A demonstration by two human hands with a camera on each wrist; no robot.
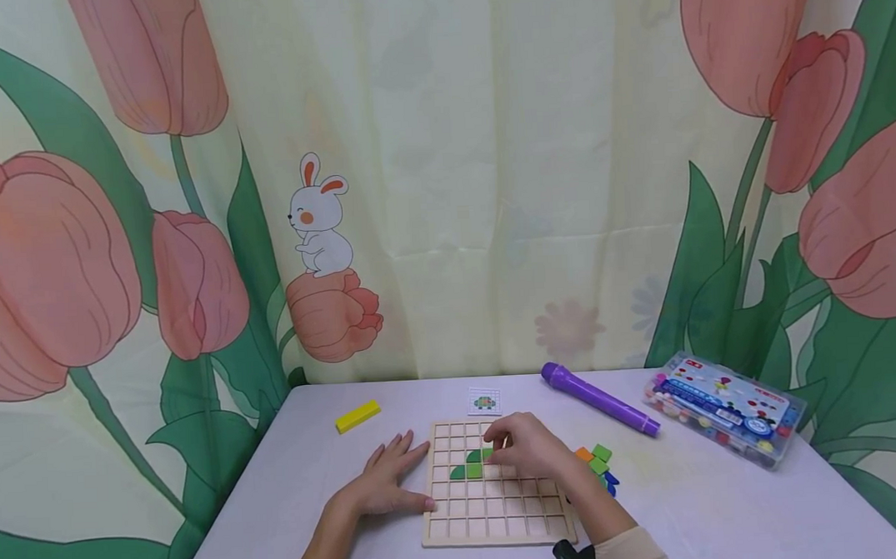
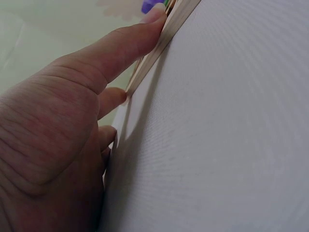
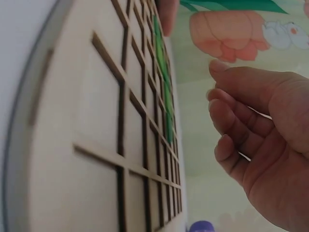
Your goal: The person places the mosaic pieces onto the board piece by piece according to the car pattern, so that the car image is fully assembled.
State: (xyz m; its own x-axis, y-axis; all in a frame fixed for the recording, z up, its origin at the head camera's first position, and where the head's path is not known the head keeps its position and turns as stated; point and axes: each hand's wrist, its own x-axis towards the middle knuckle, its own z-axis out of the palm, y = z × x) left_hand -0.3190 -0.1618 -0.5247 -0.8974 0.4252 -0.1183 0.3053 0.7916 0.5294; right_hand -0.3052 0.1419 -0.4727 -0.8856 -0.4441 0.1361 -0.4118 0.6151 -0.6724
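Note:
A wooden grid board (image 1: 496,511) lies on the white table (image 1: 307,486), with a few green pieces (image 1: 471,465) set in its upper rows. My left hand (image 1: 389,482) lies flat on the table, its thumb (image 2: 125,43) pressed along the board's left edge (image 2: 161,46). My right hand (image 1: 526,448) hovers over the board's upper middle, its fingertips at the rightmost green piece. In the right wrist view its fingers (image 3: 241,121) are loosely curled with nothing in them, beside the board (image 3: 96,121) and the green pieces (image 3: 166,92).
Loose orange, green and blue pieces (image 1: 599,461) lie right of the board. Behind it are a small picture card (image 1: 485,401), a yellow block (image 1: 357,416) and a purple marker (image 1: 599,399). A clear plastic box (image 1: 726,407) stands at far right.

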